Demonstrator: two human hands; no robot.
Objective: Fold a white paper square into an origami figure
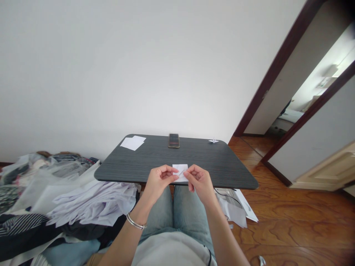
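Note:
A small folded white paper [181, 170] is held over the near edge of a dark grey wood-grain table [155, 162]. My left hand [159, 180] pinches its left side with thumb and fingers closed. My right hand [200, 181] pinches its right side the same way. A silver bangle [135, 222] sits on my left wrist. My knees in light jeans show under the hands.
On the table lie loose white sheets [133, 142] at the far left, a phone [173, 140] at the far middle and a small white paper crane [213, 140] at the far right. Piled clothes and paper [63, 199] fill the left. A doorway [302, 107] opens on the right.

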